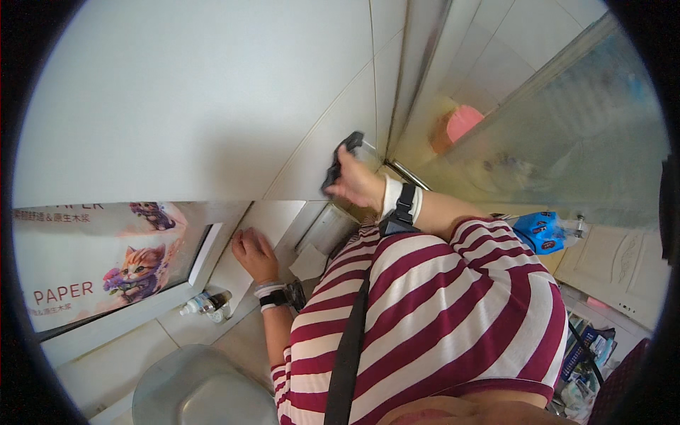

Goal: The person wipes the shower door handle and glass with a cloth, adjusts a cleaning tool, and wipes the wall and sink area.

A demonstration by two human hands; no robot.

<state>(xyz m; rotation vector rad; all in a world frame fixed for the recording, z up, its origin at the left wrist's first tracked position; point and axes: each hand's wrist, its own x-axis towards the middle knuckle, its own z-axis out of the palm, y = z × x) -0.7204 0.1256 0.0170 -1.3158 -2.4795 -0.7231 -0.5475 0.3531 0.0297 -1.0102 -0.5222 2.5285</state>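
Observation:
My right hand [358, 180] is closed around a dark cloth [338, 164] and presses it against the white wall tiles [212, 92] beside a metal door frame [418, 64]. My left hand [253, 252] lies flat, fingers together, on a white ledge [273, 216] below the tiles. Both wrists wear white bands with black straps. A red and white striped shirt fills the lower middle of the view.
A large paper-goods pack printed with a cat [99, 262] stands at the left. A small bottle [205, 304] lies on the sill below it. A grey toilet lid [191, 389] is at the bottom. A glass shower panel [567, 142] and a blue box [540, 231] are at the right.

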